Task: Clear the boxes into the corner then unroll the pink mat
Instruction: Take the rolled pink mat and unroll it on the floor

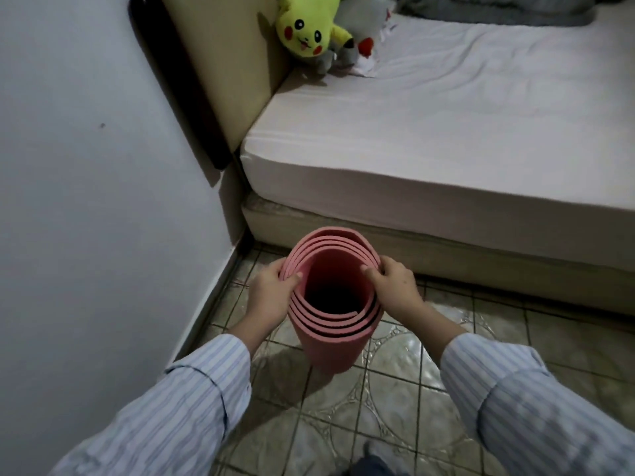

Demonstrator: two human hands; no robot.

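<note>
Pink mat [330,334] stands rolled up on the tiled floor [395,400], its long axis upright and the open end facing the camera. Both hands grip its top rim: left hand [271,293] on the left side, right hand [395,286] on the right. Bed [429,139] is just behind, wall [86,166] to the left. Yellow plush toy [309,25] lies on the bed.
</note>
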